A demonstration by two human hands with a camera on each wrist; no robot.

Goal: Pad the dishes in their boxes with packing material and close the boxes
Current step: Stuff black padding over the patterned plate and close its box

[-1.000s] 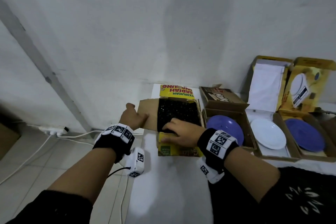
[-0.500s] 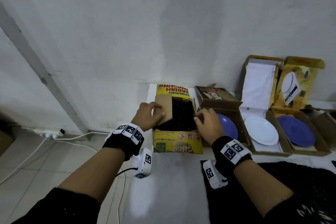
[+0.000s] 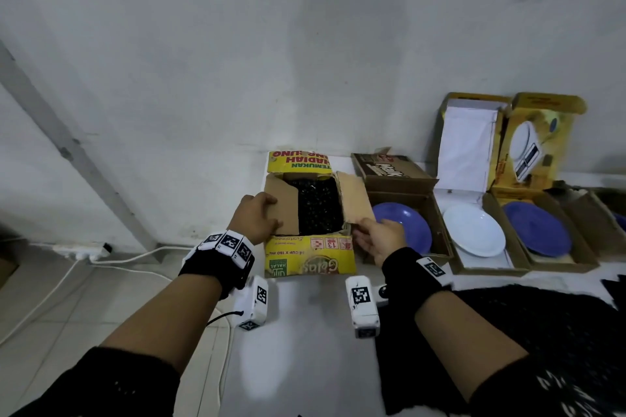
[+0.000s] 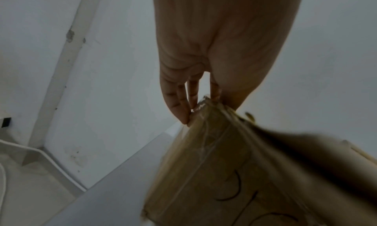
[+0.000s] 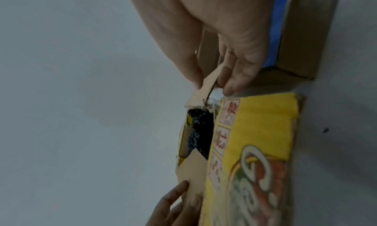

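A yellow cardboard box (image 3: 310,257) stands on the white table, filled with black packing material (image 3: 317,210). My left hand (image 3: 257,221) pinches the box's left flap (image 3: 283,211), folded inward; the wrist view shows my fingers (image 4: 179,100) on the flap (image 4: 224,156) edge. My right hand (image 3: 379,240) pinches the near corner of the right flap (image 3: 354,201), which stands half raised; in the right wrist view, thumb and fingers (image 5: 234,77) clamp the flap (image 5: 206,87). The dish inside is hidden.
To the right stand open boxes: a brown one (image 3: 440,247) with a blue plate (image 3: 406,227), one with a white plate (image 3: 474,235), another with a blue plate (image 3: 537,234). Black packing sheet (image 3: 559,332) lies at the near right. Cables run on the floor at left.
My right hand left the packing material, moved to the box's right side and took hold of the right flap. My left hand brought the left flap inward over the box.
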